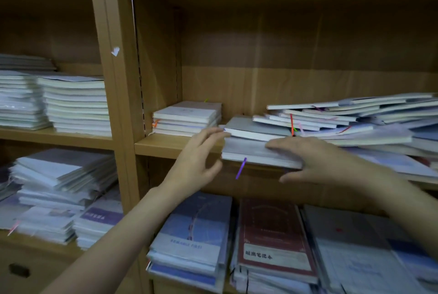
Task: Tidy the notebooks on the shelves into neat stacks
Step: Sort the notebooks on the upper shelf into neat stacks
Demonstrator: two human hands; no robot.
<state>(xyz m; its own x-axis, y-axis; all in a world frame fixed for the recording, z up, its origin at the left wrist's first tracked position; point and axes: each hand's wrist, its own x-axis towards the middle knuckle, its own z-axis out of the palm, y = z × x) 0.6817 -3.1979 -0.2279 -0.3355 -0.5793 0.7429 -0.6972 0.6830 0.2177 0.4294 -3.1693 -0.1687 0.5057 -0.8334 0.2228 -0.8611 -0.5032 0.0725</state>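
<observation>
Far left: neat stacks (73,104) squared already. Middle shelf (166,145): small tidy pile (187,117), then left hand (198,163), fingers loose, steadying the grey notebook (256,127)'s corner. Right hand (315,161) flat, thumb under the bottom notebook (251,153), probably drawing it from the sprawling heap (367,118).

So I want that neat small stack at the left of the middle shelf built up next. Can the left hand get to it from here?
Probably yes. The left hand hovers open just in front of the small stack, with only bare shelf board between them.
</observation>
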